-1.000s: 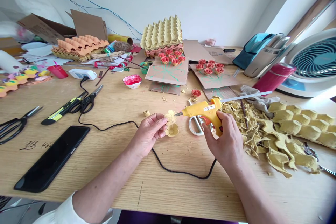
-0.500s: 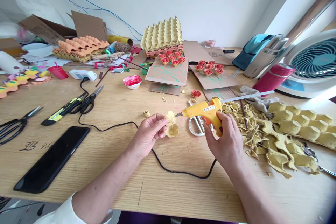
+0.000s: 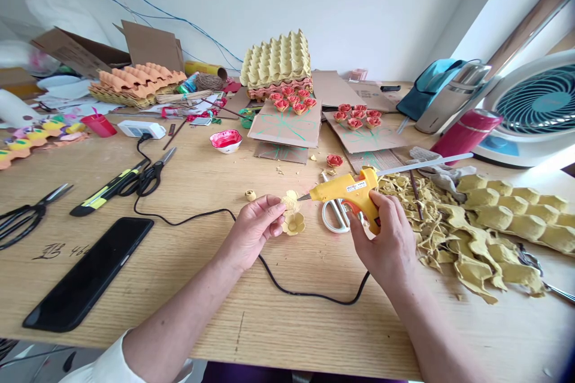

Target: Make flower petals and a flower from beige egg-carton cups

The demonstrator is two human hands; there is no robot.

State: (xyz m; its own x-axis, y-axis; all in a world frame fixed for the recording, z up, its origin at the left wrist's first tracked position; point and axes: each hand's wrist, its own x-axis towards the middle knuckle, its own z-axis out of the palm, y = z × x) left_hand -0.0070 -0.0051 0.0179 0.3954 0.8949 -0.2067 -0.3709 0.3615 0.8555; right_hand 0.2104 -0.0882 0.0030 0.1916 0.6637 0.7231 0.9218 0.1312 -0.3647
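Observation:
Between thumb and fingers my left hand [image 3: 258,227] pinches a pale yellow egg-carton flower piece [image 3: 291,200]. My right hand [image 3: 390,239] is wrapped round a yellow hot glue gun [image 3: 348,188], its metal nozzle pointing left and touching or nearly touching that piece. A translucent glue stick [image 3: 426,163] sticks out of the gun's back. Just below the held piece, a cup-shaped yellow carton flower [image 3: 293,224] rests on the table. A small rolled carton bud [image 3: 250,195] lies to the left of my fingers. White-handled scissors [image 3: 335,215] lie partly behind the gun.
Carton scraps [image 3: 467,239] and a cut egg tray [image 3: 516,209] lie at right. Red-painted flowers [image 3: 294,100] stand on cardboard [image 3: 285,125], near a bowl of red paint [image 3: 226,140]. A black cord [image 3: 309,294] crosses the table. Black scissors [image 3: 150,176], a cutter [image 3: 105,190] and a phone [image 3: 90,275] lie left.
Almost nothing differs; the view has shifted very slightly. Both hands keep their grip, and the nozzle stays at the held flower piece.

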